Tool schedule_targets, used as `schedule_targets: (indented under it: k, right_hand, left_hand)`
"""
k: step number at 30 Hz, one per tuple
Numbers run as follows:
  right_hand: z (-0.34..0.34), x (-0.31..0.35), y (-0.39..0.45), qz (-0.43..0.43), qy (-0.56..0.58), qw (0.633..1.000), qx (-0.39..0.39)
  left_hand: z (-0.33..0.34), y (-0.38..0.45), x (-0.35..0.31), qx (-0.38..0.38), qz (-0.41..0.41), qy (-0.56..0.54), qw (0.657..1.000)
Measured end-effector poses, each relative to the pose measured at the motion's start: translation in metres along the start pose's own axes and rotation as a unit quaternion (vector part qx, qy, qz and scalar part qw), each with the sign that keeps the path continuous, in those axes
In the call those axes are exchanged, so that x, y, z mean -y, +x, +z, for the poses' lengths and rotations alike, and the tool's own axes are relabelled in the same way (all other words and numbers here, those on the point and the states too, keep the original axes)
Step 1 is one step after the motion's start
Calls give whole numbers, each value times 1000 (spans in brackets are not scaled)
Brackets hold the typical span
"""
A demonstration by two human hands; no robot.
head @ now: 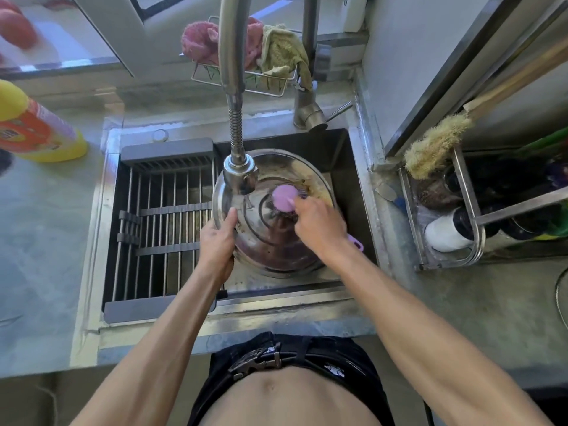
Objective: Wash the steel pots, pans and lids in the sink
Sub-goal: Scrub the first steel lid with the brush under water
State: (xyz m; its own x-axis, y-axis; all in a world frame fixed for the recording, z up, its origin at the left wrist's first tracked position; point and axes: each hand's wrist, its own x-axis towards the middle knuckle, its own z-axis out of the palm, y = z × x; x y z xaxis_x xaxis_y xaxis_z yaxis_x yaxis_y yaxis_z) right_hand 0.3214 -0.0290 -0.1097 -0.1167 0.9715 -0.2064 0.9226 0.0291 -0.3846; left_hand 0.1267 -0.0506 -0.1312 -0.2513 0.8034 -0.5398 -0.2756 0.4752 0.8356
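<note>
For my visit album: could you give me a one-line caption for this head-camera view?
Left hand steadies a steel lid in the sink while the right hand scrubs it with a purple brush.

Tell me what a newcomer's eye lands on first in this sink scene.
The big steel lid in the sink's right half draws the eye: the left hand grips its rim while the right hand presses a pink scrubber on it, just under the faucet head. Next come the yellow-and-orange detergent bottle on the counter at left and the pink cloth in the wire rack behind the faucet.

Round steel lid (270, 241), ridged, food-smeared, tilted in sink (341, 155) under faucet.
</note>
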Motion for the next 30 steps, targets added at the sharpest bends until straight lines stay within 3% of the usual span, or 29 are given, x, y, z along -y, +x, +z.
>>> schedule_targets:
  k: [4,7,10,15,19,25,30]
  right_hand:
    - [11,23,-25,-63,56,994,75]
    - [4,-5,-28,1,6,995,103]
    - [2,-19,-18,54,-4,996,71]
    - [7,17,-34,-34,59,990,121]
    - [5,-9,-18,55,11,996,69]
    - [18,36,-29,-31,98,991,91]
    - [7,-3,-7,35,0,999,41]
  left_hand:
    - [-5,3,-2,-25,2,-22,999]
    - [-19,8,-3,-28,-12,-43,999]
    - [-13,6,3,-31,-6,-50,998]
    - [5,8,3,-62,-11,-103,993]
    - [3,10,-3,-69,-26,-151,986]
    - [10,10,-6,-58,-88,-189,976]
    - [1,8,-1,-13,-102,-209,972]
